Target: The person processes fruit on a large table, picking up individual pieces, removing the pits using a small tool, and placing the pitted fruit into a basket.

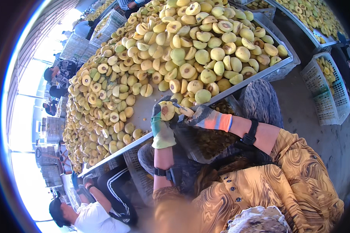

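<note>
My left hand, in a green and pale yellow glove with dark fingers, is closed round a peach half, its cut face with the brown hollow turned up. In my right hand, gloved in grey with orange and blue at the cuff, I grip a small knife by its wooden handle. Its tip reaches to the edge of the peach half, and most of the blade is hard to make out. Both hands are just over the near rim of the metal table, beside a heap of halved and whole peaches.
Below my hands, between my knees, a container holds dark pieces. White plastic crates stand on the floor at the right. A person in a white shirt sits at the lower left by the same table. More people and stacked crates line the far left.
</note>
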Demonstrator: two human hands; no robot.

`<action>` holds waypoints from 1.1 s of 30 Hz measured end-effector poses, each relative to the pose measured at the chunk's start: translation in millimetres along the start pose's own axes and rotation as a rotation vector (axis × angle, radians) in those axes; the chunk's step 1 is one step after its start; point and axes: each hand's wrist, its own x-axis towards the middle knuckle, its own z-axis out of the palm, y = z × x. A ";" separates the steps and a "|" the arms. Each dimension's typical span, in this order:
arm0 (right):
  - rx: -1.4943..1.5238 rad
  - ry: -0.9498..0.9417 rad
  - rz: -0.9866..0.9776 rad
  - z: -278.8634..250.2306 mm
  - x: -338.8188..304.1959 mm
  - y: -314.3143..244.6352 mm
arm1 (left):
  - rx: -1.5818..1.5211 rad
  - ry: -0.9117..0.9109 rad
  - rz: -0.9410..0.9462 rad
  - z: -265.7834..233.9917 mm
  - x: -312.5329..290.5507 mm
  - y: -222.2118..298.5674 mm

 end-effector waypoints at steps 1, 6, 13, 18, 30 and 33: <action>0.002 0.040 0.015 -0.6 -1.4 2.0 | -0.008 0.075 0.044 4.8 1.2 -8.1; -0.079 0.012 -0.043 8.2 1.3 21.9 | 0.447 0.212 0.357 -4.2 9.8 -36.3; -0.315 0.048 -0.100 -6.8 -0.3 2.1 | 0.405 0.159 0.451 20.0 6.3 -34.8; -0.230 -0.119 0.100 -7.1 1.6 5.8 | 0.517 0.212 0.484 21.6 3.9 -42.1; -0.152 -0.133 0.068 13.5 2.7 19.8 | 0.730 0.274 0.507 18.0 5.1 -49.2; -0.774 -0.295 -0.097 4.6 2.4 17.6 | 0.297 0.290 0.382 16.5 11.5 -51.6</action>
